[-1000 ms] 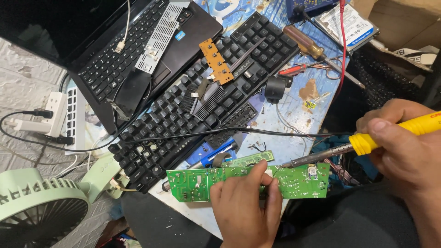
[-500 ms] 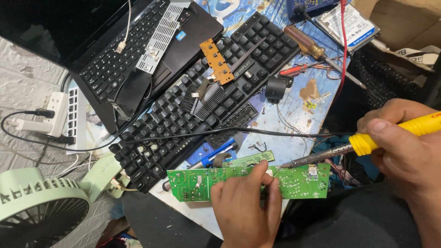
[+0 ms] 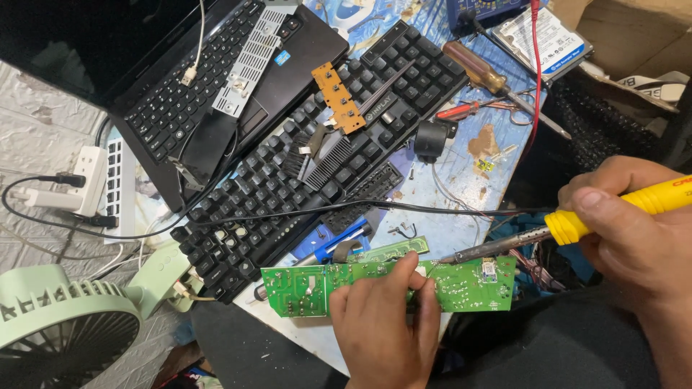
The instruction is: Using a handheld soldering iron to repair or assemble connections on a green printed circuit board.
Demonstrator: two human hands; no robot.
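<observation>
Fingers of left hand [image 3: 386, 331] pinch green circuit board [image 3: 389, 282] flat at near edge; right hand [image 3: 634, 230] grips soldering iron [image 3: 569, 227], tip touching board centre. Soldering looks mid-job, approx.; keyboard [image 3: 317, 158] beyond.

My worktable [image 3: 461, 180] has a worn blue patterned top. At my left the floor is covered with crinkled grey sheeting [image 3: 36, 144], where a pale green fan [image 3: 58, 324] stands (light is even). A cardboard box [image 3: 634, 36] sits far right.
</observation>
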